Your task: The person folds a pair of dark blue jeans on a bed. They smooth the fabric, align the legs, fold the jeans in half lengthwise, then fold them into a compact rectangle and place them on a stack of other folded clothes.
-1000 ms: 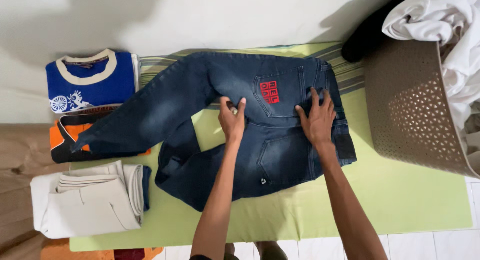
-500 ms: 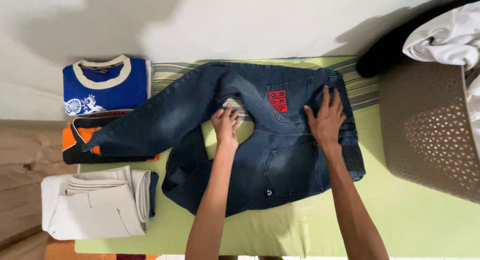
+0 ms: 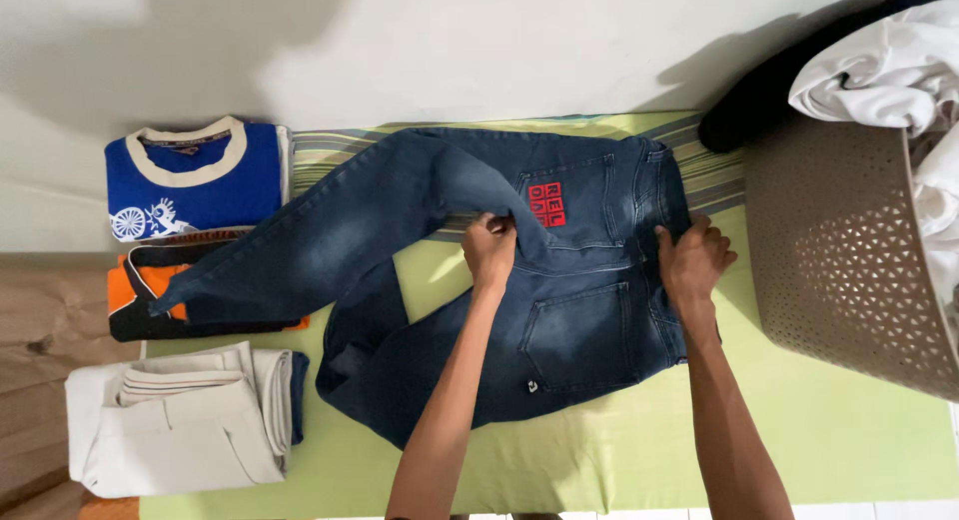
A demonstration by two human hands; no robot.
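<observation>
Two hands grip our dark jeans [image 3: 559,310] on the green mat [image 3: 819,430]: left hand [image 3: 489,250] pinches the crotch seam, right hand [image 3: 694,265] clutches the waistband. Legs run leftward beyond the left hand, toward the folded clothes [image 3: 190,180].

Home laundry spot: folded clothes [image 3: 185,410] stacked on a green mat [image 3: 819,430], laundry basket [image 3: 844,250] beside it.

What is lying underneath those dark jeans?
The jeans lie on a light green cloth with a striped edge. One leg end overlaps the orange and black folded garment. What the denim covers beyond that is hidden.
</observation>
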